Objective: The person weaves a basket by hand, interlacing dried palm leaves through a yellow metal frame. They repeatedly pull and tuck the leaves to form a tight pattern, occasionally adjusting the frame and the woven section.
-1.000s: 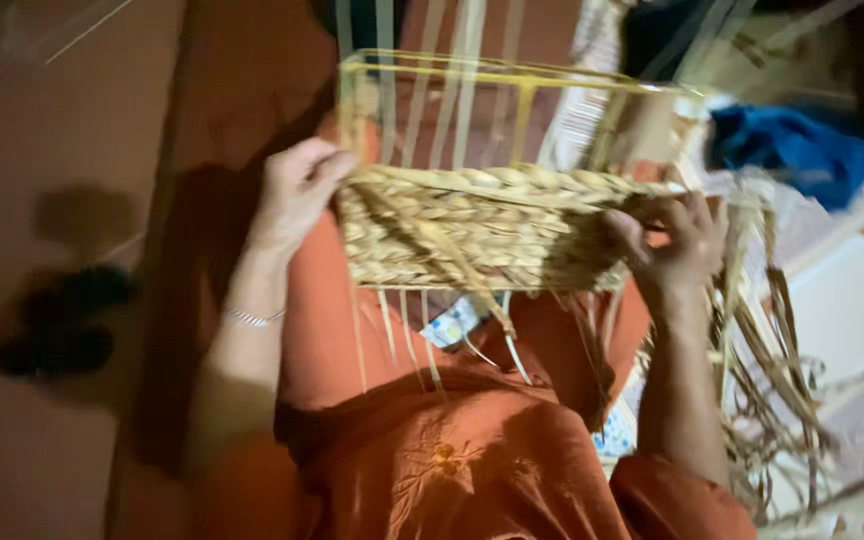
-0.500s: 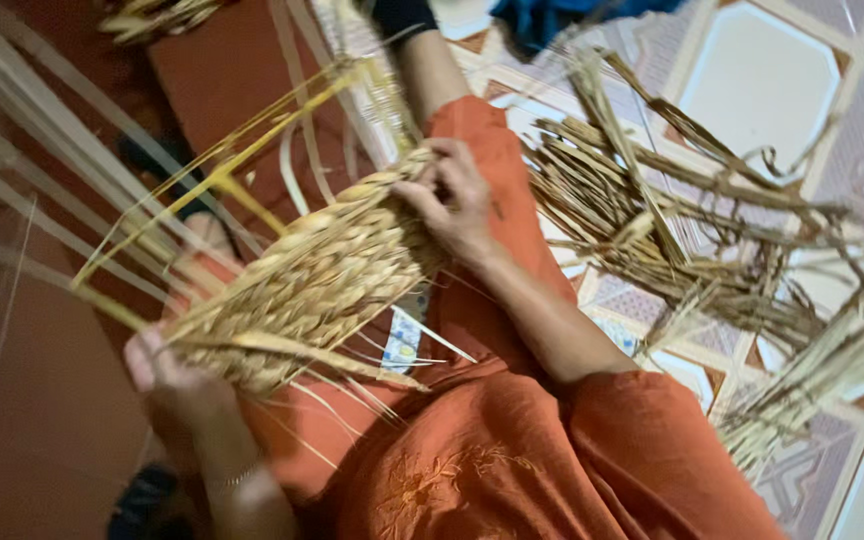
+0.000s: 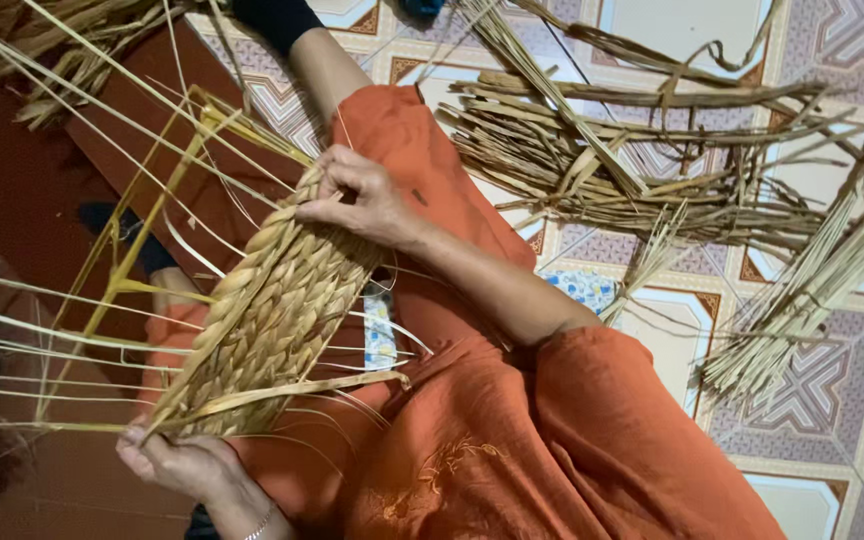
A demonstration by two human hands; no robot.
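A half-woven straw basket [image 3: 272, 310] lies slanted across my lap on orange cloth. Its braided wall is built around a thin yellow frame [image 3: 152, 225], and long loose strands stick out to the left. My left hand [image 3: 182, 465], with a bracelet at the wrist, grips the basket's lower end at the bottom of the view. At the upper end, the fingers of my right hand [image 3: 362, 195] curl over the braided rim. A loose flat strand [image 3: 302, 388] runs along the lower side of the weave.
Heaps of dried straw stalks [image 3: 652, 170] lie on the patterned tile floor [image 3: 832, 420] to the right, with another bundle [image 3: 812, 300] beside them. More straw [image 3: 62, 30] sits at the top left. A dark sandal [image 3: 142, 245] rests on the brown floor behind the frame.
The view has swung round, so the basket now runs diagonally instead of level. Both hands stay on its two ends. The straw heaps on the tiles have come into sight.
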